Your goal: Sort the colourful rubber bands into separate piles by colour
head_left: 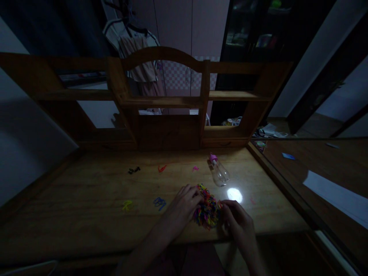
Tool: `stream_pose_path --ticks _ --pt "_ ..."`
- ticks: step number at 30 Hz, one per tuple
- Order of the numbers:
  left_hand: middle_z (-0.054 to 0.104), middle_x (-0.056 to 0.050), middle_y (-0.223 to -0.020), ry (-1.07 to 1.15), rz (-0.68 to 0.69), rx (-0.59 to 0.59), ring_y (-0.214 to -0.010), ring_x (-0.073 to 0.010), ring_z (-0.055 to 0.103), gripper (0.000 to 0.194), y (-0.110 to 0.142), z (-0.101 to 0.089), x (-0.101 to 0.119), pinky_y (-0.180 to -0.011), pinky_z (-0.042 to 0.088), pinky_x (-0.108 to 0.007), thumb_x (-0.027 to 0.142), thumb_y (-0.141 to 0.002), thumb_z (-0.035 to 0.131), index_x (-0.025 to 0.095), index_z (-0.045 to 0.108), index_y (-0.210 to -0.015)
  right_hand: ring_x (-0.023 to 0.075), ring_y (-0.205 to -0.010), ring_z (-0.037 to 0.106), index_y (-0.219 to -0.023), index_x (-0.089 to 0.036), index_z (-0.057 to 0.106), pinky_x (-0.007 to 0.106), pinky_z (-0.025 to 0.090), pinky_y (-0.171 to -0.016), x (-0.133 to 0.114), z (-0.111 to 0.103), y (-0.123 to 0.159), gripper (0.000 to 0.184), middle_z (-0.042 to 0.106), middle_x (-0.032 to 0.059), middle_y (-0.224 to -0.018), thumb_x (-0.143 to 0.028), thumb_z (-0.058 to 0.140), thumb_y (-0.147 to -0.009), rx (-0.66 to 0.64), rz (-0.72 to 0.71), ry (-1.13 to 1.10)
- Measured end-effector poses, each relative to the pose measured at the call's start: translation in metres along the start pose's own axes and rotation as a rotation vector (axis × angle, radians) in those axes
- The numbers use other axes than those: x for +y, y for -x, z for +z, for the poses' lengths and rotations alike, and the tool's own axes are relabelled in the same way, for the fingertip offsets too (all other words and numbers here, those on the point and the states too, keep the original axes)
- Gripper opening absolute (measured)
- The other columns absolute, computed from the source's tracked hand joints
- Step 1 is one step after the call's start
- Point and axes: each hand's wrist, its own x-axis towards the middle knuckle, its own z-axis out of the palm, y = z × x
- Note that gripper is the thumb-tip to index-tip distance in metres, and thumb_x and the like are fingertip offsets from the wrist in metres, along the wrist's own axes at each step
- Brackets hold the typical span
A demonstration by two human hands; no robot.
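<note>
A heap of multicoloured rubber bands (pixel 209 212) lies near the front edge of the wooden desk. My left hand (pixel 188 201) rests on its left side, with curled fingers pressed into the bands. At the right side of the heap, my right hand (pixel 237 218) pinches at bands with thumb and forefinger. Small separate groups of bands lie farther off: blue bands (pixel 159 203), yellow bands (pixel 127 205), black bands (pixel 134 170), red bands (pixel 161 168) and pink bands (pixel 195 168). Exactly which bands my fingertips hold is too small to see.
A clear bulb-shaped bottle (pixel 220 172) with a pink cap lies behind the heap. A bright light reflection shows on the desk (pixel 86 180) beside it. A wooden shelf unit (pixel 169 101) stands along the back. At the right lies a long white sheet (pixel 336 195) on a lower brown surface.
</note>
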Motion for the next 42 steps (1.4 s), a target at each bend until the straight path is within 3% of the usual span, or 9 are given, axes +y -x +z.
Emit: stream_pose_path --ticks 12,24,27,33,38,42 --pt "0.059 -0.004 -0.101 -0.099 0.047 0.001 -0.1 -0.023 0.05 0.009 -0.004 0.002 0.002 -0.094 0.04 -0.039 0.02 -0.087 0.059 0.02 0.054 -0.094 0.0212 -0.083 0.065 -0.097 -0.018 0.067 0.024 0.051 -0.069 -0.008 -0.001 -0.001 0.026 0.069 0.007 -0.091 -0.041 0.057 -0.092 0.0 -0.027 0.004" --pt "0.059 -0.003 -0.094 -0.009 -0.045 0.071 -0.092 -0.0218 0.051 0.011 -0.002 -0.004 -0.003 -0.086 0.042 -0.036 0.014 -0.081 0.06 0.019 0.053 -0.088 0.0211 -0.082 0.065 -0.095 -0.018 0.068 0.024 0.051 -0.07 -0.005 0.0 0.0 0.027 0.069 0.0068 -0.091 -0.042 0.056 -0.092 0.014 -0.042 0.019" --pt "0.061 -0.003 -0.097 0.032 -0.044 0.082 -0.094 -0.0218 0.052 0.012 -0.002 -0.004 -0.002 -0.088 0.042 -0.037 0.013 -0.084 0.058 0.019 0.056 -0.094 0.0208 -0.082 0.065 -0.095 -0.018 0.068 0.024 0.051 -0.07 -0.009 -0.001 0.0 0.027 0.069 0.0066 -0.09 -0.042 0.056 -0.092 -0.001 -0.04 0.011" --pt "0.061 -0.004 -0.116 0.067 -0.022 0.083 -0.108 -0.0236 0.052 0.035 -0.001 0.001 -0.002 -0.099 0.041 -0.041 0.015 -0.088 0.054 0.023 0.052 -0.123 0.022 -0.083 0.065 -0.096 -0.017 0.067 0.025 0.051 -0.07 -0.012 -0.001 0.0 0.027 0.069 0.0079 -0.091 -0.041 0.055 -0.093 0.003 -0.042 0.015" --pt "0.061 -0.005 -0.117 0.052 -0.017 0.1 -0.109 -0.0227 0.053 0.033 -0.001 0.002 -0.003 -0.1 0.041 -0.041 0.016 -0.092 0.051 0.022 0.051 -0.124 0.0225 -0.081 0.066 -0.095 -0.017 0.068 0.026 0.052 -0.068 -0.01 -0.001 0.0 0.029 0.07 0.0076 -0.089 -0.044 0.056 -0.092 -0.002 -0.023 0.002" --pt "0.063 -0.003 -0.109 0.062 -0.045 0.14 -0.101 -0.0219 0.055 0.022 -0.002 0.003 -0.009 -0.093 0.044 -0.039 0.021 -0.093 0.054 0.022 0.056 -0.115 0.0231 -0.081 0.066 -0.094 -0.018 0.069 0.027 0.053 -0.068 -0.004 0.0 -0.001 0.031 0.07 0.0076 -0.087 -0.046 0.057 -0.09 0.013 -0.031 -0.013"
